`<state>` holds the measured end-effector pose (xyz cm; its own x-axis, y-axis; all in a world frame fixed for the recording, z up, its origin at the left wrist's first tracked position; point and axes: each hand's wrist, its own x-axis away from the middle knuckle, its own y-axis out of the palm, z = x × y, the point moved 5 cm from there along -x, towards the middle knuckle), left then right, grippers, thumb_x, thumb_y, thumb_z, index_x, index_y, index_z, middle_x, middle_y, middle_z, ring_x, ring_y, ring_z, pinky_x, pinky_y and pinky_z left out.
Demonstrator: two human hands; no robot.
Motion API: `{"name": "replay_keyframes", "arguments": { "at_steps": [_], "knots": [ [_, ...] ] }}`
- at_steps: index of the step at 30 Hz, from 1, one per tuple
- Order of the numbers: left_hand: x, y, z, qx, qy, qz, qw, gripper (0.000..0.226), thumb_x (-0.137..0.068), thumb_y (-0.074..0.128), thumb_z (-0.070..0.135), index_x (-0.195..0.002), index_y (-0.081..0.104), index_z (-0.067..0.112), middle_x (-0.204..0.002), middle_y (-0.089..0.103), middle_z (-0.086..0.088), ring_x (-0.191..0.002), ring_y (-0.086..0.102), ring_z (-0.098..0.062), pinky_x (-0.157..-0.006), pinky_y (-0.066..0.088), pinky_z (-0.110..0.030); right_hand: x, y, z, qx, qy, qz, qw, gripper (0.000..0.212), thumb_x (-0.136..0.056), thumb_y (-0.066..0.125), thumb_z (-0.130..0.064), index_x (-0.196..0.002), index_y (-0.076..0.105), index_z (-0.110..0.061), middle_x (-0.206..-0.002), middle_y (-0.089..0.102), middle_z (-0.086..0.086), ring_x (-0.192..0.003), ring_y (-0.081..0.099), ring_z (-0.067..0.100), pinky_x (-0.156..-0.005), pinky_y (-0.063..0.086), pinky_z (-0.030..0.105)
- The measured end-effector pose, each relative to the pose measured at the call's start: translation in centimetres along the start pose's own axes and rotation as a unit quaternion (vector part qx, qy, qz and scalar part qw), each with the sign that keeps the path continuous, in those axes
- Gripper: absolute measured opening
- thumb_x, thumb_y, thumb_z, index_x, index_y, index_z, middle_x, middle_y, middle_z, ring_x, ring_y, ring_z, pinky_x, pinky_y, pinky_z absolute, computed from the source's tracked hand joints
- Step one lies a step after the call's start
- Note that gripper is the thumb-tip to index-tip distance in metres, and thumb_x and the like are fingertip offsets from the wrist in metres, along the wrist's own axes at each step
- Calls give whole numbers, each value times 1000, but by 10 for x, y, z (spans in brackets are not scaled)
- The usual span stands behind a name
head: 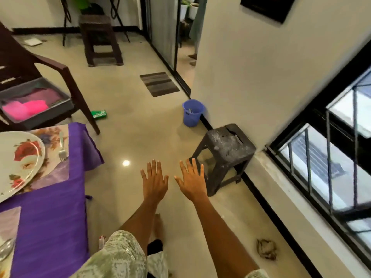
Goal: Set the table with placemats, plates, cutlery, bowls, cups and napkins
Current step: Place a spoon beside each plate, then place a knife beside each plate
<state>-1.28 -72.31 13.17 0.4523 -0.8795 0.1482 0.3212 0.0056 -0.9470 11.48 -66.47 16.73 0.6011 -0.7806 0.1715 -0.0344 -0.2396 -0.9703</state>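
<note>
At far left a corner of the table [52,217], draped in purple cloth, carries one laid place: a floral plate [18,161] sits on a patterned placemat [51,173], with a fork [61,147] lying on the mat just beside the plate's right rim, tines toward the near edge, apparently put there as the diner's cutlery. Lower left, part of a clear glass [6,251] and a second mat [10,217] show at the frame edge, suggesting another place in progress. Behind the table a dark chair [66,77] holds a grey tray [40,115] of pink and purple cloths, possibly the napkin supply, though that cannot be confirmed. Centre frame, away from the table and above bare floor, the left hand [154,182] and right hand [190,184] are held out side by side, backs up, fingers straight and spread, gripping nothing; neither touches the other or any object. Both forearms extend forward from pale patterned sleeves. Right of the hands stands a dusty stool [224,151], with a blue bucket [192,112] beyond it against the wall, and a barred window [331,157] at far right.
</note>
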Motion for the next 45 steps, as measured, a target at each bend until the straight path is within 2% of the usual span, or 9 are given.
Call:
{"name": "replay_keyframes", "arguments": {
  "at_steps": [5, 8, 10, 13, 16, 25, 32, 38, 45],
  "knots": [
    [-94, 5, -24, 45, -56, -6, 997, 82, -87, 5, 54, -145, 23, -1, -154, 22, -17, -143, 17, -33, -114, 8, -51, -103, 11, 11, 6, -3, -35, 999, 66, -93, 19, -55, -142, 41, -18, -147, 42, 11, -137, 37, 33, -107, 28, 60],
    [-152, -8, -47, 89, -104, -18, 990, 87, -83, -4, 59, -149, 5, 3, -158, 4, -13, -146, 1, -28, -116, 0, -47, -174, 1, -7, -16, -39, -57, 998, 87, -82, -10, -64, -151, 16, -18, -158, 17, 7, -146, 11, 30, -116, 8, 53],
    [-195, -23, -63, 126, -156, -10, 980, 74, -95, 12, 54, -150, 3, 4, -158, 4, -12, -146, 0, -26, -117, 1, -44, -225, -8, -26, -25, -59, -73, 995, 85, -80, -11, -62, -152, 4, -20, -160, 5, 4, -148, 0, 25, -117, -1, 48],
    [-244, -55, -90, 221, -251, 45, 941, 61, -100, 32, 37, -148, 15, 2, -155, 21, -15, -144, 16, -29, -117, 13, -44, -289, -25, -59, -76, -63, -73, 992, 62, -100, 20, -48, -152, 5, -20, -160, 8, 3, -148, 3, 21, -117, 3, 44],
    [-289, -80, -123, 277, -299, 79, 910, 58, -101, 33, 35, -148, 18, 4, -152, 27, -16, -140, 25, -29, -115, 17, -40, -353, -36, -99, -91, -100, -78, 988, 61, -101, 30, -42, -152, 6, -19, -159, 15, 6, -147, 10, 22, -117, 10, 42],
    [-415, -119, -217, 300, -396, 157, 853, 52, -101, 31, 35, -147, 24, 10, -152, 28, -12, -140, 28, -28, -115, 21, -40, -532, -41, -205, -64, -242, -108, 962, 58, -101, 28, -42, -152, 8, -22, -159, 14, 2, -147, 8, 20, -118, 7, 40],
    [-505, -157, -265, 351, -494, 243, 757, 48, -101, 33, 33, -144, 33, 11, -148, 36, -9, -135, 35, -25, -112, 29, -38, -651, -52, -263, -48, -340, -159, 926, 66, -95, 13, -57, -152, 9, -24, -159, 12, -3, -147, 5, 16, -118, 2, 37],
    [-535, -188, -323, 400, -540, 334, 661, 47, -100, 35, 35, -142, 35, 14, -145, 40, -9, -133, 38, -26, -111, 31, -41, -715, -53, -338, -92, -386, -191, 898, 58, -99, 33, -45, -150, 18, -23, -157, 20, 0, -146, 14, 18, -118, 12, 37],
    [-551, -199, -419, 398, -584, 350, 615, 46, -100, 34, 35, -141, 37, 13, -144, 41, -10, -134, 36, -27, -113, 24, -40, -755, -23, -434, -66, -460, -224, 857, 57, -98, 30, -49, -149, 23, -23, -154, 28, 1, -143, 21, 19, -118, 16, 40]
  ]
}}
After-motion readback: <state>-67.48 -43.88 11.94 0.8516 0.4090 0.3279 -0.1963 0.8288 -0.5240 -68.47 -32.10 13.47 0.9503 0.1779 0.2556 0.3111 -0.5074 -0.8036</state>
